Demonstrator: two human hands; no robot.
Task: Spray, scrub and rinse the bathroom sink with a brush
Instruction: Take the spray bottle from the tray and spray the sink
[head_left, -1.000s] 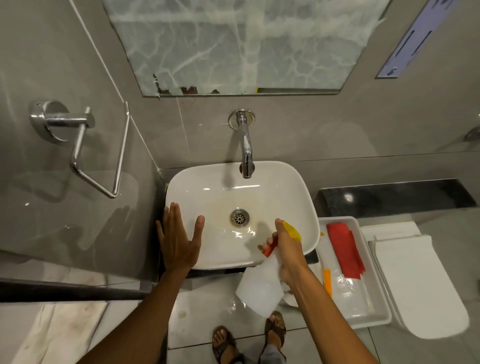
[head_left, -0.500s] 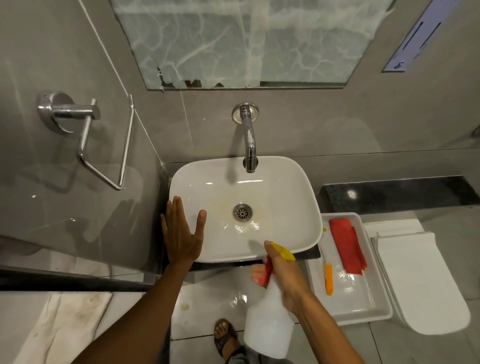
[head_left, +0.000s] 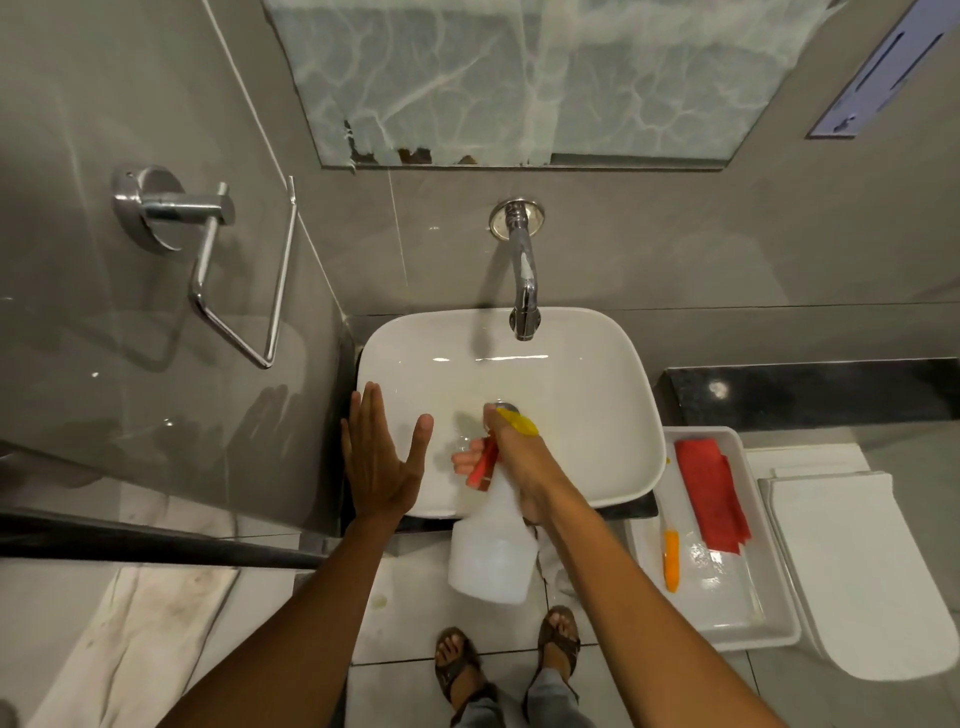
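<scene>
The white rounded-square ceramic sink (head_left: 587, 395) sits below the chrome wall tap (head_left: 523, 280). At its 3 o'clock, the white rectangular plastic tray (head_left: 769, 618) carries a red folded cloth (head_left: 711, 493) and an orange-handled brush (head_left: 671, 560). The translucent white spray bottle (head_left: 491, 551) with yellow nozzle and red trigger hangs tilted over the basin's 6 o'clock rim. The right hand (head_left: 519, 462) is wrapped around its neck, fingers on the trigger, nozzle aimed into the bowl. The left hand (head_left: 379, 462), flat with fingers spread and holding nothing, lies at the 8 o'clock rim.
</scene>
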